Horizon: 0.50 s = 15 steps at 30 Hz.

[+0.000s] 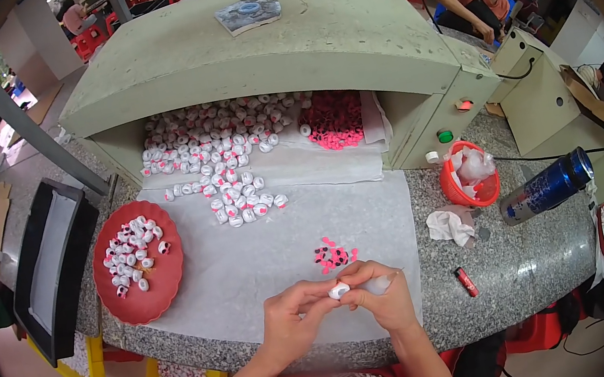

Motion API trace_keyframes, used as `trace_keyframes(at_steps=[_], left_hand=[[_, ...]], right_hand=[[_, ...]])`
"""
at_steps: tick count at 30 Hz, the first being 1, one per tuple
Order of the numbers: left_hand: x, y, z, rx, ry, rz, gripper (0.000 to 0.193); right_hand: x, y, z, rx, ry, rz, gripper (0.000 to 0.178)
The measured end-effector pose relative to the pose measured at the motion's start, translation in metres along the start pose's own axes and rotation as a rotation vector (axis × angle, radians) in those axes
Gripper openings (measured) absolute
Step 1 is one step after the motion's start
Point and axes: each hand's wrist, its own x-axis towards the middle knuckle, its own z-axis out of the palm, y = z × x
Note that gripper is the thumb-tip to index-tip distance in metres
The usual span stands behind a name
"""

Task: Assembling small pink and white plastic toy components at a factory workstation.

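A small rounded white piece [339, 291] with a greyish spot is pinched between the fingertips of both hands, low over the white sheet [267, 263]. My left hand [292, 315] grips it from the left. My right hand [385, 303] closes on its other side; a pale, translucent thing [377, 285] also shows at those fingers, its kind unclear. Just beyond my hands lies a loose cluster of tiny pink and dark pieces [334, 254]. Farther off, many white pieces with pink parts [240, 203] spread out from a large pile [215, 131] inside the cabinet.
A red scalloped plate [146, 305] of similar pieces stands left, beside a long black tray [50, 269]. Under the pale green cabinet [255, 59] is a heap of pink pieces [335, 122]. Rightward are a red basket [470, 179], blue bottle [548, 185], crumpled tissue [450, 227] and red tube [466, 282].
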Motion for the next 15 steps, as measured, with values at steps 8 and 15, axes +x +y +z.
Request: trace_keyframes(at_steps=[8,15], left_hand=[[0.003,0.003,-0.011,-0.148,-0.022,-0.076,0.023],[0.000,-0.017,-0.051,-0.098,0.158,-0.197,0.021]], right_hand=[[0.006,-0.003,0.011,-0.072,0.041,0.108,0.019],[0.029,0.036,0.044,-0.091,0.132,0.282,0.019]])
